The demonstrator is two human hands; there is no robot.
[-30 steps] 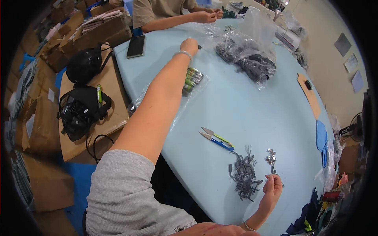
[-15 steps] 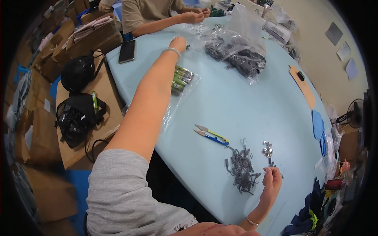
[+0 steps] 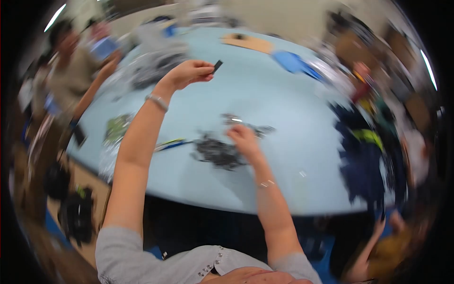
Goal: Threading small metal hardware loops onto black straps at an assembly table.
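My left hand (image 3: 191,73) is raised over the blue table, its fingers pinched on a small dark flat piece (image 3: 217,66). My right hand (image 3: 244,142) is closed, fingertips together, beside a little heap of shiny silver metal pieces (image 3: 231,119). Blur hides whatever it may be pinching. A tangled pile of dark grey cord loops (image 3: 216,152) lies just left of it, with more grey loops (image 3: 262,130) on its right. Thread snips (image 3: 171,145) with blue and yellow handles rest left of the pile, partly behind my left forearm.
A clear plastic bag of dark items (image 3: 158,68) and a green packet (image 3: 118,128) lie to the left. Tan board (image 3: 248,43) and blue cloth (image 3: 291,61) sit at the far edge. Dark navy fabric (image 3: 357,156) covers the right side. Another person (image 3: 75,71) sits at the left.
The view has swung to the right and blurred. My left hand has come back from the table's far left, now with the dark piece clearly showing. My right hand stays by the metal pieces.
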